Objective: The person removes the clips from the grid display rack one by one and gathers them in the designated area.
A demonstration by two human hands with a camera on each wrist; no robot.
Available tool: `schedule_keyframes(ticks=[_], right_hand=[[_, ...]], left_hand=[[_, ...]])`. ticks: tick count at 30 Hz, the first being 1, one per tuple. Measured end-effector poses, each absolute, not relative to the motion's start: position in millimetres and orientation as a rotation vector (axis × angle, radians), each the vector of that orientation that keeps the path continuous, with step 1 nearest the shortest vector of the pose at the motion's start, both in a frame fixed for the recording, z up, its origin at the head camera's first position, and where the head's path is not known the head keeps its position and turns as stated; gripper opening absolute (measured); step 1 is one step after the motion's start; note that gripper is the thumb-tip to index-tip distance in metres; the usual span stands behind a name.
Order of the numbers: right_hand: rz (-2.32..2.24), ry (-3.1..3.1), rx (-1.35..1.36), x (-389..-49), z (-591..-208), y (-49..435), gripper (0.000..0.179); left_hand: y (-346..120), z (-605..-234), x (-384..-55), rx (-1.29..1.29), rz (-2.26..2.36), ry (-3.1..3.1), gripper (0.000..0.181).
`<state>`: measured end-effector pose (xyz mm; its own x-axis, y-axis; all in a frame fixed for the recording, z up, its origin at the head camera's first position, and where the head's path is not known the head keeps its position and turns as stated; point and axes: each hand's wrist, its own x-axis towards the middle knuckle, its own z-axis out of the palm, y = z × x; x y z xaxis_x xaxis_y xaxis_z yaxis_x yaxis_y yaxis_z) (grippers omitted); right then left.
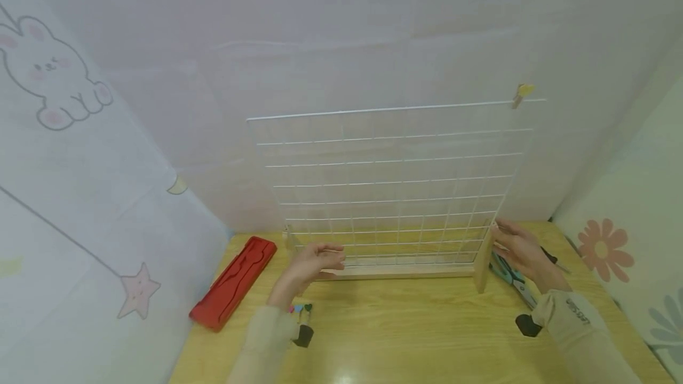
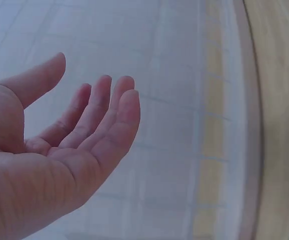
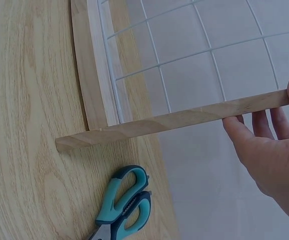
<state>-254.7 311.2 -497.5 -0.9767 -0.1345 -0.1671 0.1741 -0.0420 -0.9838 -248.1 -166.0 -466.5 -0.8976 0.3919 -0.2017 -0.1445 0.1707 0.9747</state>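
A white wire grid (image 1: 373, 194) stands upright in a wooden base (image 1: 405, 271) that has a side piece at each end. My right hand (image 1: 523, 250) grips the upper end of the right wooden side piece (image 3: 174, 120), with the thumb at its tip and the fingers along its outer face. In front of the grid's lower left, my left hand (image 1: 315, 262) hovers with loosely bent fingers; its palm (image 2: 59, 170) holds nothing. A small wooden clip with a yellow heart (image 1: 525, 90) sits on the grid's top wire, near the right corner.
Teal-handled scissors (image 3: 124, 202) lie on the table just outside the right side piece. A dark-handled tool (image 1: 549, 255) is partly hidden behind my right hand. To the left lies a red tray (image 1: 235, 283). Small heart-topped clips (image 1: 308, 308) show beside my left wrist.
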Motion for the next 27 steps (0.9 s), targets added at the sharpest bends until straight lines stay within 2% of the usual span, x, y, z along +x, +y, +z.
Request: schedule_keyframes(ticks=[17, 27], right_hand=[[-2.102, 2.026, 0.058, -254, -500, 313, 0.08], [-2.075, 2.062, 0.031, -255, -499, 311, 0.081]], left_hand=[[-59, -323, -283, 0.654, 1.583, 2.037, 0.038], [-24, -269, -291, 0.763, 1.502, 2.099, 0.037]])
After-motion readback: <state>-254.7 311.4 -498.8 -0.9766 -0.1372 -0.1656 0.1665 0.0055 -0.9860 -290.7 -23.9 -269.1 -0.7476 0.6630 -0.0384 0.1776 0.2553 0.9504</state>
